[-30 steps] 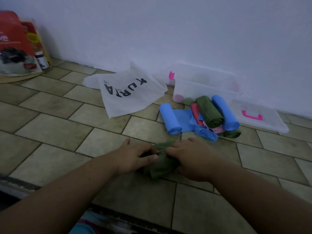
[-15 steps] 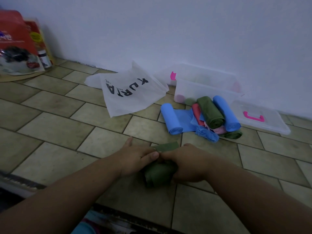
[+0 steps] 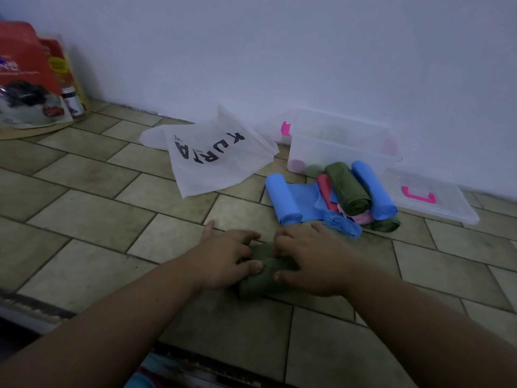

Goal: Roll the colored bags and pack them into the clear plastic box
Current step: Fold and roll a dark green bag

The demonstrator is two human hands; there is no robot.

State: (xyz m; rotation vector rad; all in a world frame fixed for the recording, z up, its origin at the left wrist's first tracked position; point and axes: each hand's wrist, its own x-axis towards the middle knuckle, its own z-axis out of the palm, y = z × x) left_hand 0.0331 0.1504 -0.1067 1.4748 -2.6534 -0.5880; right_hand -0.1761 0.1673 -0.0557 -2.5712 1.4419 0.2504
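The rolled bag (image 3: 257, 287) lay nearest me under my left hand (image 3: 223, 256) and right hand (image 3: 310, 259). Behind it, rightward, sat the pile of rolls (image 3: 347, 189), the box (image 3: 335, 148) behind that by the wall (image 3: 279, 51), its lid (image 3: 442, 208) to the right, the printed bag (image 3: 212, 166) to its left.

Two bare hands, left hand (image 3: 223, 259) and right hand (image 3: 305, 261), bare forearms behind both wrists (short pale thumbnails); teal cloth (image 3: 137, 380) below left forearm, blurry

Green roll (image 3: 253, 287), bags (image 3: 347, 189), box (image 3: 335, 152) on tiles (image 3: 84, 214)
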